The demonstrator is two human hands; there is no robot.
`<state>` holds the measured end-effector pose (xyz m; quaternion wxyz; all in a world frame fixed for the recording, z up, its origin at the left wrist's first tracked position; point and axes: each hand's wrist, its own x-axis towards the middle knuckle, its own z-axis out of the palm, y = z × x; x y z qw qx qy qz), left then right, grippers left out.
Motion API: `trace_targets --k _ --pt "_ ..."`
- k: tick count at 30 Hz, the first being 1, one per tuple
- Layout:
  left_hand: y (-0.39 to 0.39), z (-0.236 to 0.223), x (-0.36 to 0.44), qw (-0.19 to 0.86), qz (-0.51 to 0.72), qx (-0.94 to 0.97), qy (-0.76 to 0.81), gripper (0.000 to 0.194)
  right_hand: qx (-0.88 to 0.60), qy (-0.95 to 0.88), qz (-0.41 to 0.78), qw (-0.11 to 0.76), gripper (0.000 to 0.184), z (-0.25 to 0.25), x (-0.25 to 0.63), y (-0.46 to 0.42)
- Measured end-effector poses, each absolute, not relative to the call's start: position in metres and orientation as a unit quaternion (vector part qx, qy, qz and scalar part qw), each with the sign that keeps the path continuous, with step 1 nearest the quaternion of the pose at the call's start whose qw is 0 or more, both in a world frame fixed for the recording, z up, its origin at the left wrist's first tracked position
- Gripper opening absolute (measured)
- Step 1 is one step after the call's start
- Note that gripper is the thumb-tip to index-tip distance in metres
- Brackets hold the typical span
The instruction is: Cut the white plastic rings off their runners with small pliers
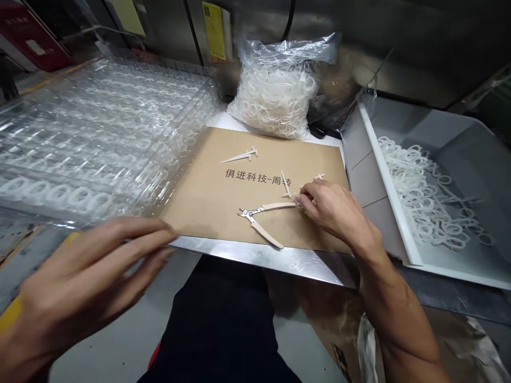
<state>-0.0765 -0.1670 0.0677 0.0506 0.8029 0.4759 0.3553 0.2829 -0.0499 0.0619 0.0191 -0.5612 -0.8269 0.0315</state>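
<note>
Behind the metal-edged worktable (255, 259) rises a dark, dull-sheened metal panel (171, 24) bearing a yellow label (214, 32). Below the worktable lies a grey floor (107, 340); pale light glints off its front edge.

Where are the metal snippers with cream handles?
In the head view, the snippers lie open on the brown cardboard sheet, just left of the right hand.

Cardboard (199, 197) on table (255, 259); nippers (265, 205) & sprues (241, 155) on it. Trays (96, 122) L, bin (451, 119) R w/ rings (427, 197) in it. Bag (275, 96) behind cardboard.
</note>
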Motion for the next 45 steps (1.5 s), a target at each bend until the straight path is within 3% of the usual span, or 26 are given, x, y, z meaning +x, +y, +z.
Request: trace_targets --k 3,8,12,15,18,26,29,32,34,37,39,45 --pt "-0.161 0.063 -0.060 -0.006 0.293 0.855 0.428 0.029 -0.557 -0.829 0.035 0.019 0.020 0.051 0.279 -0.050" --pt "-0.138 0.054 -0.024 0.069 0.343 0.846 0.403 0.029 -0.531 -0.843 0.053 0.069 0.017 0.052 0.278 -0.049" --pt "-0.130 0.044 0.002 0.231 0.386 0.783 0.429 0.024 -0.394 -0.871 0.126 0.265 0.013 0.060 0.269 -0.059" --pt "-0.125 0.031 0.020 0.405 0.404 0.682 0.455 0.024 -0.301 -0.868 0.096 0.384 0.010 0.051 0.256 -0.073" --pt "-0.123 0.022 0.031 0.492 0.433 0.603 0.455 0.031 -0.239 -0.898 0.013 0.368 0.011 0.035 0.247 -0.084" --pt "-0.126 0.019 0.028 0.541 0.381 0.590 0.463 0.032 -0.148 -0.918 -0.092 0.357 0.015 0.026 0.247 -0.089" --pt "-0.124 0.016 0.020 0.479 0.403 0.614 0.481 0.029 -0.138 -0.921 -0.079 0.355 0.017 0.026 0.246 -0.089" --pt "-0.119 0.016 0.006 0.281 0.443 0.660 0.538 0.021 -0.191 -0.914 -0.034 0.356 0.022 0.028 0.245 -0.089" --pt "-0.117 0.017 -0.006 0.172 0.454 0.686 0.542 0.018 -0.261 -0.919 0.004 0.295 0.024 0.029 0.244 -0.088" --pt "-0.114 0.016 -0.019 0.084 0.464 0.715 0.516 0.020 -0.338 -0.929 0.027 0.151 0.071 0.026 0.244 -0.085" --pt "-0.113 0.011 -0.023 0.068 0.455 0.726 0.511 0.022 -0.355 -0.929 0.025 0.100 0.086 0.022 0.245 -0.084" --pt "-0.106 -0.007 -0.026 0.094 0.312 0.767 0.552 0.019 -0.346 -0.930 0.094 0.088 0.050 0.027 0.246 -0.084"
